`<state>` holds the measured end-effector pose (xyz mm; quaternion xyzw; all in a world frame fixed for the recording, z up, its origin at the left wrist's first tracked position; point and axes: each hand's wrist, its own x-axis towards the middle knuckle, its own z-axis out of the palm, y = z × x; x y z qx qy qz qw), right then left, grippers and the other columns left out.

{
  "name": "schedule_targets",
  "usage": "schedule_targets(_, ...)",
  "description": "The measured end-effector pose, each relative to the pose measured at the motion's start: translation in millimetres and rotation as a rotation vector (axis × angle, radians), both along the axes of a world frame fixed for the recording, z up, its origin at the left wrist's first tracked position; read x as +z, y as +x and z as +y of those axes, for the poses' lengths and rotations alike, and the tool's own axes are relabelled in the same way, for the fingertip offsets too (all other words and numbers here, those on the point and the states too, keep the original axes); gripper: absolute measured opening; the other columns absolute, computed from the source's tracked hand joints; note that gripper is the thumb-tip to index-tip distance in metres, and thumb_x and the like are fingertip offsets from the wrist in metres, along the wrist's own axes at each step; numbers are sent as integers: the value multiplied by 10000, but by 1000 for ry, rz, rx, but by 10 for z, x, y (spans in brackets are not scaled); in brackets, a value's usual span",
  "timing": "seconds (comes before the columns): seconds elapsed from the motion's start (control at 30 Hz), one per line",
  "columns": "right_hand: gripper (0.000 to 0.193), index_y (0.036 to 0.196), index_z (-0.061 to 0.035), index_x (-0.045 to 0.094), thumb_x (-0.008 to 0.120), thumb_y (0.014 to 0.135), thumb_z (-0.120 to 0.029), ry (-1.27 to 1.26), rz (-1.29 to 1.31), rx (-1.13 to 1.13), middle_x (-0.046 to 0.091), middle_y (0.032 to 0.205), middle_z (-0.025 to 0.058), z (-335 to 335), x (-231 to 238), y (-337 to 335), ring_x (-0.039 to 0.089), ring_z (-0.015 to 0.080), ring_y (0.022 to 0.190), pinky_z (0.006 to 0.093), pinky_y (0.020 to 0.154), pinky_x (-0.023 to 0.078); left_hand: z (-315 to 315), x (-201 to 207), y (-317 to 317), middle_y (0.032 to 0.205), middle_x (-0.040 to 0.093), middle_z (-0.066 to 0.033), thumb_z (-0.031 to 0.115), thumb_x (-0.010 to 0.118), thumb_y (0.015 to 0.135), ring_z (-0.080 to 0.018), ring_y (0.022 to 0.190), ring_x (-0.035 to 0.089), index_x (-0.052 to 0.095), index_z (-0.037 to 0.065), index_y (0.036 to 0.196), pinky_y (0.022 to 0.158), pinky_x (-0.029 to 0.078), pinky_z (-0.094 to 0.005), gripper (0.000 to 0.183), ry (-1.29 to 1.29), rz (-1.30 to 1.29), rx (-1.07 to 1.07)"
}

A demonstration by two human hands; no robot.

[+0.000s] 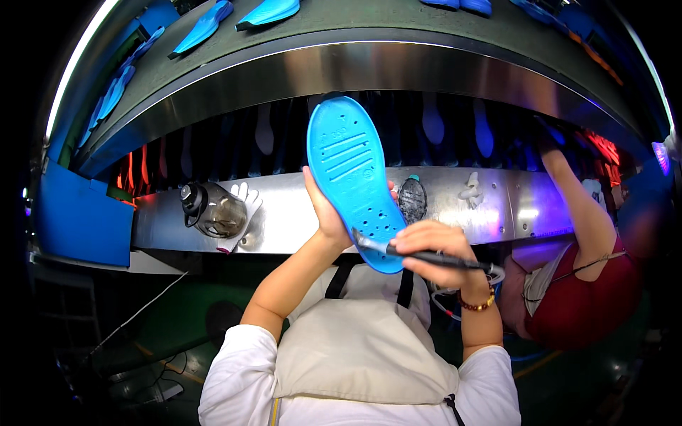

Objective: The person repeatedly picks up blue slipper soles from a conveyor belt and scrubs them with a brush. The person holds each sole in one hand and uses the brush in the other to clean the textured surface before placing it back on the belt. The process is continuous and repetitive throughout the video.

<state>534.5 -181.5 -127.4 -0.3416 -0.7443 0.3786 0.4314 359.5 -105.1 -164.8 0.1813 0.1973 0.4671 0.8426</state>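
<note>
A bright blue shoe sole (348, 163) stands upright before me, its ridged and pitted face in view. My left hand (328, 213) holds it by the left edge; part of that hand is hidden behind it. In my right hand (437, 245) is a black-handled, pen-like tool (447, 260), its curved metal tip at the lower left of the sole. A pale cord or hose (497, 273) hangs near the handle's rear end. Whether the tip touches the sole I cannot tell.
On the metal ledge (284, 234) are a dark-lidded jug (217, 211), a white glove (250, 199) and a small dark oval item (412, 200). Blue soles (202, 28) lie on the belt above. At right, a co-worker's arm (579, 184) reaches under the belt.
</note>
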Motion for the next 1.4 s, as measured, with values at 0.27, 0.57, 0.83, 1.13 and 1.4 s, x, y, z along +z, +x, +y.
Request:
schedule_targets(0.27,197,855,7,647,674,661,13,-129,77,-94,645,874,126,-85,-110,53,600,237,883,315,795,467,101,49,-47,902,574,-204,772,42,716,-306,790,584,458,1,1128,728,481,-432,969,40,13,29)
schedule_targets(0.57,188,921,67,590,601,739,21,-464,702,-72,608,958,184,-82,-393,44,595,214,870,306,803,468,60,219,-40,1075,528,-222,699,115,796,-313,955,563,377,11,1239,827,466,-429,859,99,-106,-47)
schedule_targets(0.83,216,879,27,635,660,665,45,-216,98,-110,632,921,198,-206,-33,-99,633,226,799,296,725,493,-21,-89,-139,1209,465,-213,380,392,849,-305,1072,510,292,5,1313,921,410,-400,605,165,2,-337)
schedule_targets(1.13,219,905,5,637,662,691,42,-153,-40,232,638,942,145,-56,64,47,628,246,876,294,771,499,145,92,-227,1193,481,-200,312,515,783,-272,1048,517,353,-15,1284,920,385,-357,620,152,227,-787)
schedule_targets(1.4,212,921,-30,644,650,711,0,-114,-164,246,639,954,126,1,223,262,626,235,882,292,770,500,163,89,-293,1224,460,-194,342,486,778,-273,1070,495,357,-9,1288,911,393,-350,632,-16,399,-904)
